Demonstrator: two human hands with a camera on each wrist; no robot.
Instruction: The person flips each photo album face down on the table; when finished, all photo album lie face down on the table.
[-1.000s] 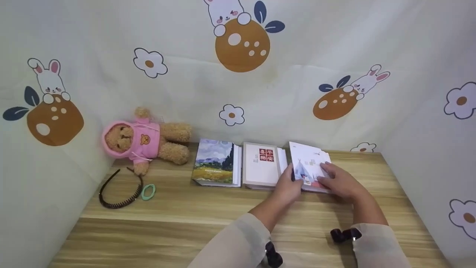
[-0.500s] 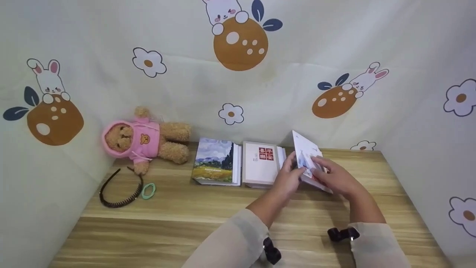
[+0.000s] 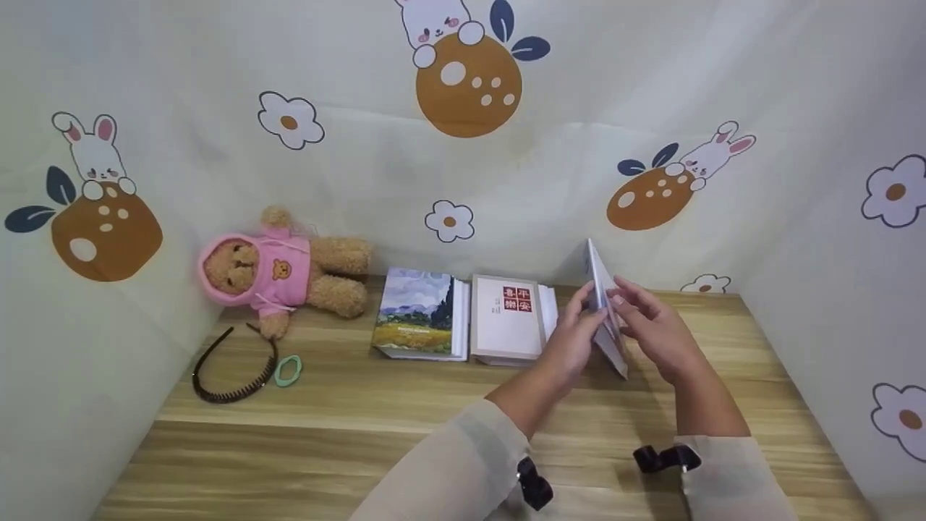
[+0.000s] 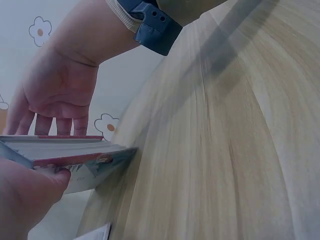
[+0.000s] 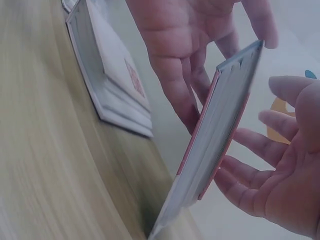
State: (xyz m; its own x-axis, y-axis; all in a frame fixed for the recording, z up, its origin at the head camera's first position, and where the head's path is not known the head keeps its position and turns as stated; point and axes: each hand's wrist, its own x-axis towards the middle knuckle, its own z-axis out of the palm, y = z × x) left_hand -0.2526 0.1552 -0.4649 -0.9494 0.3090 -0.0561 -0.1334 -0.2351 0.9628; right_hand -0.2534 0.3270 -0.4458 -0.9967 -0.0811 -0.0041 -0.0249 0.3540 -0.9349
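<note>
A white-covered photo album [image 3: 611, 329] with red trim stands tilted up on its edge at the right of the table. My left hand [image 3: 571, 344] holds its left cover, the thumb reaching over to the spine. On the other side my right hand [image 3: 662, 336] faces the opposite cover; in the right wrist view the right hand's fingertips [image 5: 227, 167] touch that cover while its thumb stays apart. The page edges show in the left wrist view [image 4: 60, 147]. To the left lies a cream album [image 3: 506, 329] with a red square print, then a landscape-cover album [image 3: 416, 318].
A teddy bear [image 3: 289, 271] in a pink hoodie lies at the back left. A dark toothed headband [image 3: 235, 398] and a mint-green hair tie [image 3: 288, 370] lie before it. Patterned fabric [image 3: 347, 174] rises behind the wooden table [image 3: 325, 449].
The white album has turned from lying nearly flat, printed cover up, to standing on edge. The right hand's fingers have shifted from the printed front to the cover now on the right.
</note>
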